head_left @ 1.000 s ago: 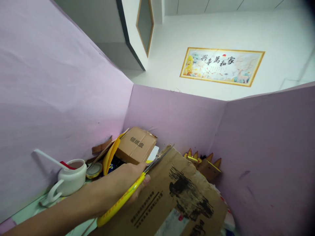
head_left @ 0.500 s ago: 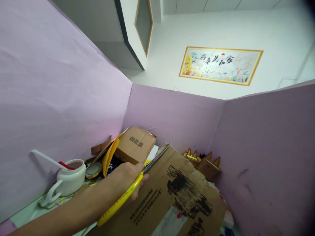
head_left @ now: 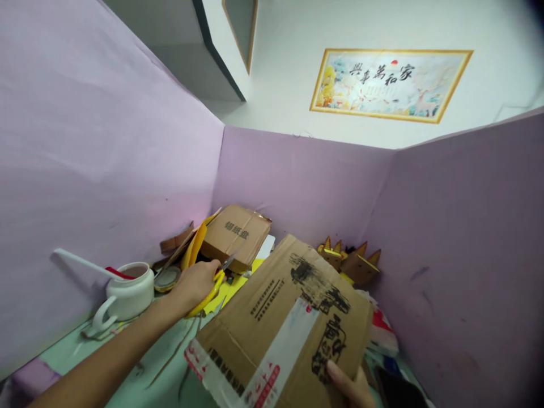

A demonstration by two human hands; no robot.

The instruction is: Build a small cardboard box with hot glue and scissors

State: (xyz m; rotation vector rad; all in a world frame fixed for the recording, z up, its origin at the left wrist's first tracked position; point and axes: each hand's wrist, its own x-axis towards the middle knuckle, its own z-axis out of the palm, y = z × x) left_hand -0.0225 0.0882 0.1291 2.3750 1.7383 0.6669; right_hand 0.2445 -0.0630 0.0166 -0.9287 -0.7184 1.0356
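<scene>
My left hand (head_left: pixel 199 283) is closed around the yellow handles of a pair of scissors (head_left: pixel 208 299). Their blades point up and right, beside a closed brown carton (head_left: pixel 234 233) with printed characters. A piece of brown cardboard (head_left: pixel 272 317) with black print and a strip of clear tape tilts up in front of me. My right hand (head_left: pixel 351 388) grips its lower right part, thumb on the face and the other fingers mostly hidden behind. The scissors and the cardboard are apart.
A white mug (head_left: pixel 130 294) holding a white stick and a red item stands at left, near a round lid (head_left: pixel 167 279). Yellow paper (head_left: pixel 229 292) lies behind the cardboard. Spiky cardboard figures (head_left: pixel 361 263) sit at the back right. Pinkish-purple panels (head_left: pixel 306 181) enclose the green tabletop (head_left: pixel 157 362).
My left hand has drawn the scissors off the cardboard's upper edge, to the left. The cardboard now shows its taped lower end, and my right hand has come into view on it.
</scene>
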